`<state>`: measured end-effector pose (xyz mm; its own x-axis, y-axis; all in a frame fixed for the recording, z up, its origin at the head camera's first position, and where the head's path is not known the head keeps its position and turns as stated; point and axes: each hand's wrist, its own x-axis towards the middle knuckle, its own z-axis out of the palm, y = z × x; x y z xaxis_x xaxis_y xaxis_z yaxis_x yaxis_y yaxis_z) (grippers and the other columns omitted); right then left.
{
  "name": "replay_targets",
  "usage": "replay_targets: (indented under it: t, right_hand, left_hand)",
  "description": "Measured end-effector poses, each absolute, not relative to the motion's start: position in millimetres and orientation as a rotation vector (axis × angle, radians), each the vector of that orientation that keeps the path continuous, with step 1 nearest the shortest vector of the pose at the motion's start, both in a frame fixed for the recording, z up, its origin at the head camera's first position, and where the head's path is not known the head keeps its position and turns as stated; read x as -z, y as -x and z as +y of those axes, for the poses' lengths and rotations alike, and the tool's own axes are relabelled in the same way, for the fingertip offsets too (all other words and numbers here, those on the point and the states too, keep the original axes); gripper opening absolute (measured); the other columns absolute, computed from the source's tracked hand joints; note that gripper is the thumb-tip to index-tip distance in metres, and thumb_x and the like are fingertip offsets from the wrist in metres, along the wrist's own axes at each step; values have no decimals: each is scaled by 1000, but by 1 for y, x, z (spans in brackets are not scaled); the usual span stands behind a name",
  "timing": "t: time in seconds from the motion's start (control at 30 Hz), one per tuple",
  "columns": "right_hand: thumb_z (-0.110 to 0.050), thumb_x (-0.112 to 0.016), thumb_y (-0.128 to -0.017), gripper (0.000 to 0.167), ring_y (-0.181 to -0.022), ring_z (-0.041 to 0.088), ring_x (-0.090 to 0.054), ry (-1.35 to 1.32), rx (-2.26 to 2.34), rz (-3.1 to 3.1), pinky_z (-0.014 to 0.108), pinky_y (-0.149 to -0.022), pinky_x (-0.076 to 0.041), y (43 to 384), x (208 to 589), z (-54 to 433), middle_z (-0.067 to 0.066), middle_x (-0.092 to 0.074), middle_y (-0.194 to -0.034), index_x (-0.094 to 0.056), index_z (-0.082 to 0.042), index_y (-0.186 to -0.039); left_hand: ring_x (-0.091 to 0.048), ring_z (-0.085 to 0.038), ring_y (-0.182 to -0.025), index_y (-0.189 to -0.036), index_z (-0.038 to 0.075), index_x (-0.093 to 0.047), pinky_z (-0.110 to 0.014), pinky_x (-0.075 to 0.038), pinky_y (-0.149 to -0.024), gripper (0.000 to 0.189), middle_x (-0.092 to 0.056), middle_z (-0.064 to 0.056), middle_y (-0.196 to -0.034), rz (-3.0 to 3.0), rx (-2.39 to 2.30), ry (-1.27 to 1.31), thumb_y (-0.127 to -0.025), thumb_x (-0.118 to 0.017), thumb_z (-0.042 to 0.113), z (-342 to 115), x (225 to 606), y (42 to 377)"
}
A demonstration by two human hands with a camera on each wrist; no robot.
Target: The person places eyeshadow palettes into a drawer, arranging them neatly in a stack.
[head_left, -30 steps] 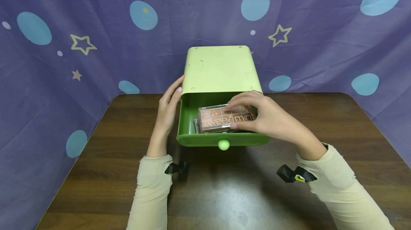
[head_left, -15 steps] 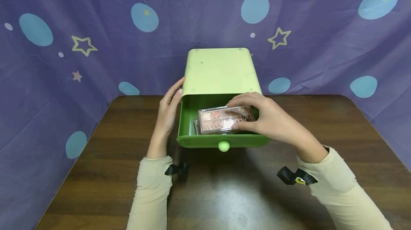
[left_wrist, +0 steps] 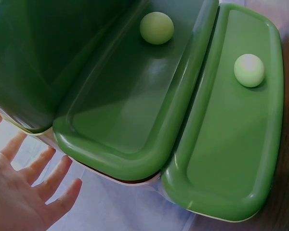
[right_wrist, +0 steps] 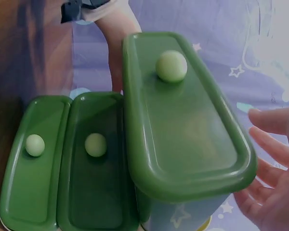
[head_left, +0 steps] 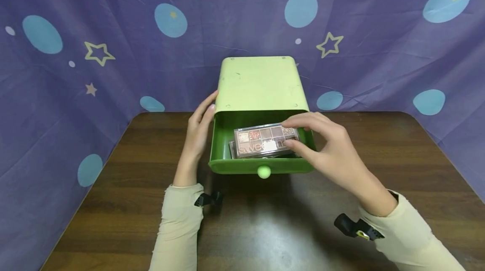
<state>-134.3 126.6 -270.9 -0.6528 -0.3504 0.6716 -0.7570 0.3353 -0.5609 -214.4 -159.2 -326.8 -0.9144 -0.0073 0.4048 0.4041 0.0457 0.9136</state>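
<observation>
A light-green chest of drawers [head_left: 261, 81] stands on the table, its top drawer [head_left: 231, 166] pulled out. Inside lies an eyeshadow palette [head_left: 254, 141] with a clear lid, on top of another flat case [head_left: 232, 150] that is mostly hidden. My right hand [head_left: 335, 149] has thumb and forefinger parted over the palette's right end. In the right wrist view its fingers [right_wrist: 267, 144] look loosely extended beside the drawer front. My left hand [head_left: 198, 132] rests along the chest's left side, fingers [left_wrist: 53, 178] spread in the left wrist view.
Two lower drawers, the middle one [right_wrist: 96, 192] and the bottom one [right_wrist: 33, 192], are pushed in, each with a round knob. The brown wooden table [head_left: 125, 220] extends around the chest. A purple patterned curtain [head_left: 227, 22] hangs close behind.
My right hand has slid right along the palette, uncovering more of its lid, and its thumb and fingers have parted. The palette settled slightly flatter in the drawer. My left hand stays in place.
</observation>
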Motion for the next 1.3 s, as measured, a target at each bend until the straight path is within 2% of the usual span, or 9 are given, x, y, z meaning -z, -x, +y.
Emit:
replay_targets:
  t: [0.07,0.17,0.3,0.63,1.0,1.17,1.3]
  right_hand:
    - [5,-81,-77,36,-106,16,-61,-1004,-1260,-2103,28,-96,-45,129,273,126,2,-70,-110,-72,-4,-110]
    - [-12,-78,-86,24,-102,16,-63,-1034,-1258,-2024,27,-93,-47,120,276,125,4,-71,-105,-73,-3,-108]
    - [-29,-70,-94,29,-95,14,-64,-1069,-1295,-1911,24,-87,-49,108,281,121,7,-72,-97,-74,-2,-103]
    - [-16,-71,-93,20,-77,12,-62,-1129,-1434,-1799,20,-67,-50,89,308,109,10,-70,-91,-71,3,-101]
    - [-9,-73,-90,22,-75,14,-65,-1042,-1549,-1811,21,-68,-53,88,343,99,11,-71,-88,-70,-1,-110]
    - [-7,-75,-88,24,-75,14,-66,-976,-1547,-1846,20,-67,-53,89,353,94,11,-72,-90,-70,2,-111]
    - [-2,-76,-86,27,-75,14,-67,-925,-1573,-1895,21,-66,-54,90,358,91,10,-72,-91,-69,1,-112]
  left_hand:
    - [-50,-13,-123,-145,10,-52,-33,-41,-102,43,-51,0,-146,-2030,1939,402,-104,-47,22,-159,327,215]
    - [-50,-13,-124,-145,10,-52,-33,-40,-103,43,-51,0,-146,-2033,1936,404,-104,-47,22,-160,328,214]
    - [-50,-13,-123,-145,9,-52,-33,-41,-102,43,-51,0,-146,-2033,1934,403,-104,-47,22,-160,327,214]
    - [-50,-11,-122,-143,7,-53,-30,-42,-99,41,-53,-2,-144,-2020,1928,391,-104,-48,19,-160,328,215]
    - [-50,-11,-124,-143,6,-53,-29,-41,-97,41,-54,-4,-144,-2013,1919,395,-104,-48,18,-161,329,216]
    - [-49,-12,-125,-142,5,-53,-29,-41,-97,40,-54,-5,-144,-2006,1922,405,-104,-48,17,-160,328,216]
    - [-51,-11,-121,-142,5,-54,-28,-43,-93,41,-54,-4,-144,-1993,1961,391,-104,-49,17,-160,327,217]
